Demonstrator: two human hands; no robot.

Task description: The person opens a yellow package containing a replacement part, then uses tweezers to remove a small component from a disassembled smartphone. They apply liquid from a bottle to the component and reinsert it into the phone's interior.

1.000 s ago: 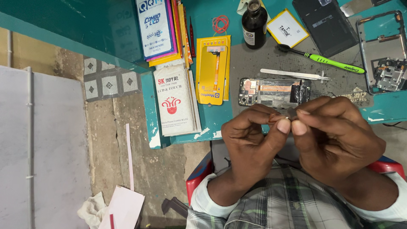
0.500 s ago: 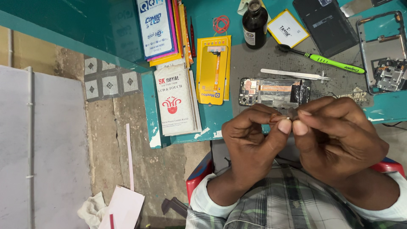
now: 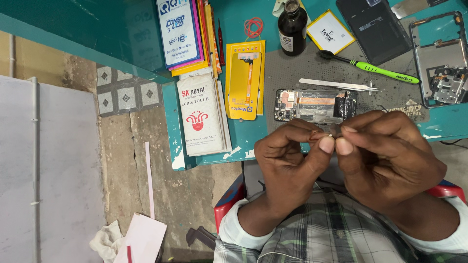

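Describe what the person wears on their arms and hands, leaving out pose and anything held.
Both hands, left and right, are bare: no gloves, rings or watch visible. Pale cuffs sit at the wrists, from a grey-green plaid shirt.

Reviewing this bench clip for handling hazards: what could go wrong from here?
1. The left hand and right hand pinch a tiny part over the table edge; if the grip slips, it likely drops to the lap or floor.
2. The opened phone lies just beyond the knuckles and could be nudged.
3. The dark bottle appears uncapped; a bump could spill it.
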